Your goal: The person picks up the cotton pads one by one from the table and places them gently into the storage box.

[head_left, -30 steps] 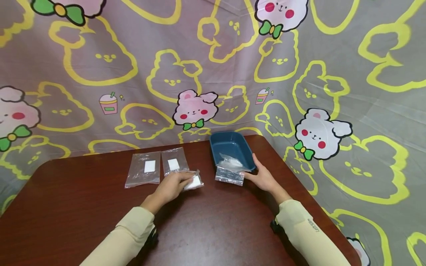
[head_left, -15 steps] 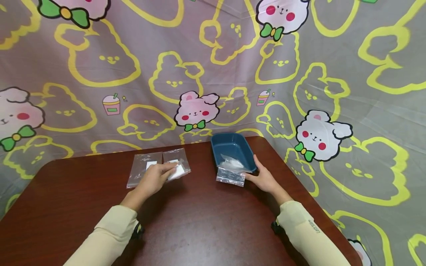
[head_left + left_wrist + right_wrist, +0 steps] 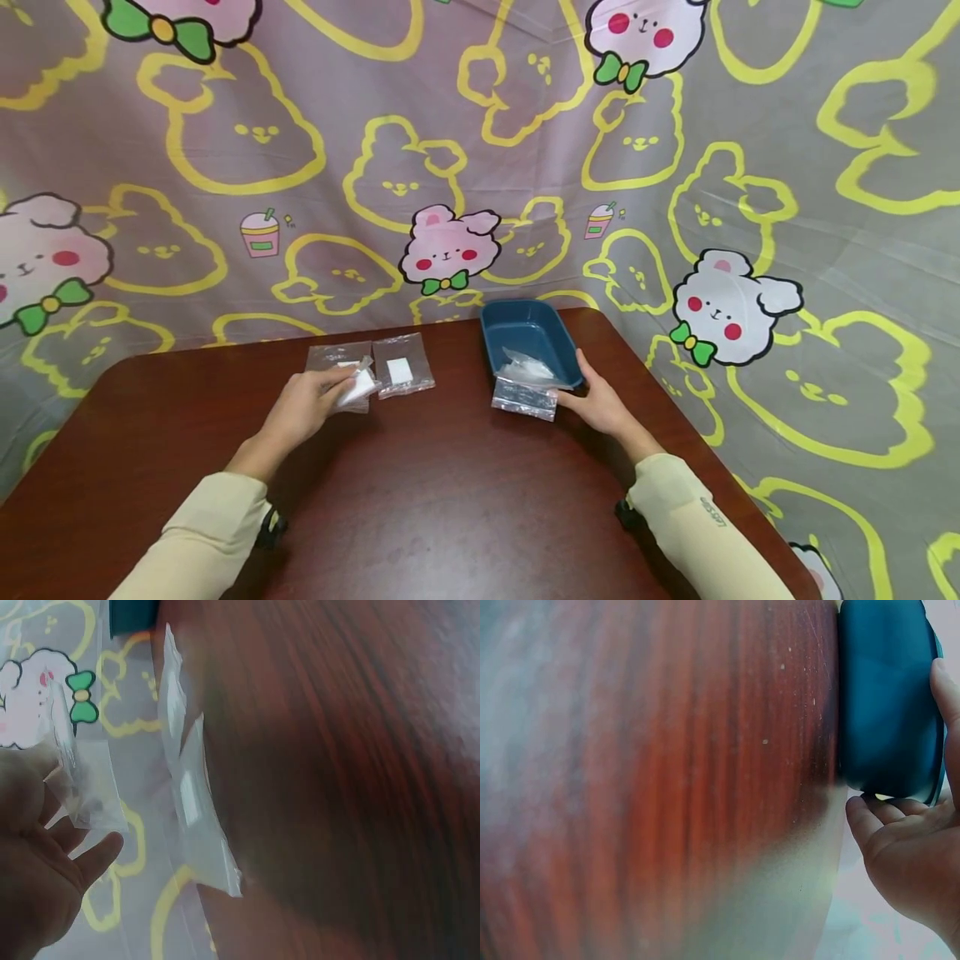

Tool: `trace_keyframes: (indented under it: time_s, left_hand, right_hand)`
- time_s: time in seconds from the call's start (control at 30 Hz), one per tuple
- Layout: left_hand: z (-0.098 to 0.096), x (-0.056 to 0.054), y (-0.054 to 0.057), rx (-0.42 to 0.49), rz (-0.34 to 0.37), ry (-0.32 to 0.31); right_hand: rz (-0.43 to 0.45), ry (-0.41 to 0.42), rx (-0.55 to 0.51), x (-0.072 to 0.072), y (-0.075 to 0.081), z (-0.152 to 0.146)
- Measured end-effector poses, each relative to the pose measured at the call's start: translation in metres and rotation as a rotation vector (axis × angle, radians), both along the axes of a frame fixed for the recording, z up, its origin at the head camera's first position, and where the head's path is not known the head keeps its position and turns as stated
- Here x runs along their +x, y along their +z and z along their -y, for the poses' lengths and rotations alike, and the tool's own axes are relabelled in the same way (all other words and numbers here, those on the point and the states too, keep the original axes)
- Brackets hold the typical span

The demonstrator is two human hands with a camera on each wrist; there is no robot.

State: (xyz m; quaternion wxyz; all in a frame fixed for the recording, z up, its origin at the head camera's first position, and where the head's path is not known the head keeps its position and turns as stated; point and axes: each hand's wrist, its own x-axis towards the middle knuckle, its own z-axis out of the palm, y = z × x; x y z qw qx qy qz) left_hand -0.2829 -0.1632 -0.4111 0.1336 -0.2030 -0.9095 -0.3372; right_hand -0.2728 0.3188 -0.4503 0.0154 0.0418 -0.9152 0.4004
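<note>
Blue tray (image 3: pixel 525 333): your right hand (image 3: pixel 596 407) is gripping its near right corner, probably steadying it. Left of the tray, your left hand (image 3: pixel 302 404) is pinching a raised bag (image 3: pixel 363 383), likely clearing two flat bags (image 3: pixel 403 367); a draped bag (image 3: pixel 525 398) is overhanging the tray's near rim.

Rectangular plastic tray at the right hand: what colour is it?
The rectangular plastic tray is plain dark blue, clearest in the head view.

Right hand (image 3: pixel 913 866) grips end of blue tray (image 3: pixel 889 697), thumb at rim; reddish-brown table (image 3: pixel 697 772) beside, streaked grain.
</note>
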Motion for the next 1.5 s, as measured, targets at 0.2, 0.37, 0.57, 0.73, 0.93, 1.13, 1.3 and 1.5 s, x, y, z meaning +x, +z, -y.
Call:
trace_keyframes:
  time_s: [0.2,0.37,0.57,0.73,0.93,1.13,1.3,1.5]
  left_hand:
    - [0.008,-0.001,-0.001,-0.009,0.004,0.034]
    - [0.012,-0.002,-0.001,-0.013,-0.004,0.037]
    - [0.012,-0.003,0.001,-0.008,-0.021,0.048]
    - [0.006,-0.007,0.002,-0.003,-0.006,0.041]
    - [-0.007,-0.012,0.001,-0.009,-0.001,0.025]
    - [-0.031,-0.018,-0.001,-0.007,-0.002,0.004]
    - [-0.054,-0.022,-0.002,0.027,0.037,-0.023]
    - [-0.080,-0.025,-0.004,0.035,-0.017,-0.058]
  right_hand:
    - [-0.008,0.006,0.000,0.000,-0.001,-0.003]
    - [-0.009,0.012,-0.006,0.000,-0.002,-0.002]
    - [0.008,0.003,-0.009,-0.001,-0.001,-0.002]
    - [0.009,-0.001,-0.012,-0.001,0.000,-0.002]
    - [0.007,0.002,-0.006,-0.001,-0.002,-0.001]
    - [-0.007,-0.001,-0.016,-0.001,-0.002,-0.003]
    - [-0.013,0.005,-0.022,0.001,-0.001,-0.003]
    - [-0.006,0.005,-0.017,0.002,0.000,-0.003]
